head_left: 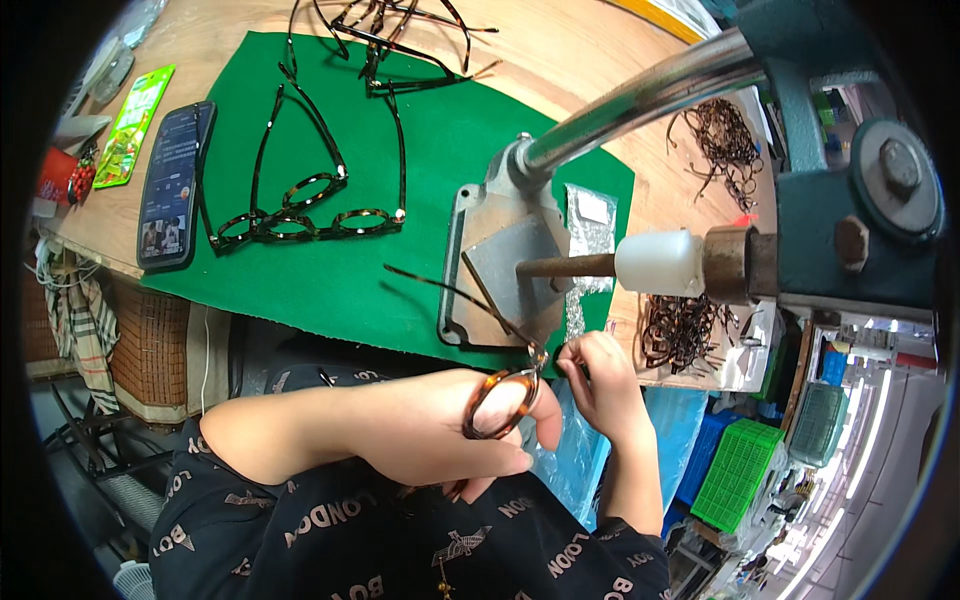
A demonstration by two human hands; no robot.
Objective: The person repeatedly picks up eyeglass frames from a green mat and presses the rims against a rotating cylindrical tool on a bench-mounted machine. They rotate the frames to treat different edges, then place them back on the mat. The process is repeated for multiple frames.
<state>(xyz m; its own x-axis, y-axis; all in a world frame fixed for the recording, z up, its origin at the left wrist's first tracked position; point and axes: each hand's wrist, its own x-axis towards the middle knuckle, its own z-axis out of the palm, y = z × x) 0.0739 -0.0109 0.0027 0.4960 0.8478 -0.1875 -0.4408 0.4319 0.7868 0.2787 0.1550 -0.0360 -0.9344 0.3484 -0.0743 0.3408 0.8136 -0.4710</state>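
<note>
Left hand [445, 420] wraps the glasses [532, 378] at the press base's [490, 215] near side; right hand [608, 385] pinches beside the hinge [540, 357], contents unclear. Best now: brace the front firmly, don't twist that temple [455, 290]!

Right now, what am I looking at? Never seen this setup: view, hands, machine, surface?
One picture, from a fisheye camera on the person's head, looking down; straight edges bend near its rim. The bare left hand holds a tortoiseshell eyeglass frame; the right hand is by its hinge end, grip unclear. At right is a bench machine with a metal column. More eyeglass frames lie on the green mat; a smartphone lies at its left edge.
</note>
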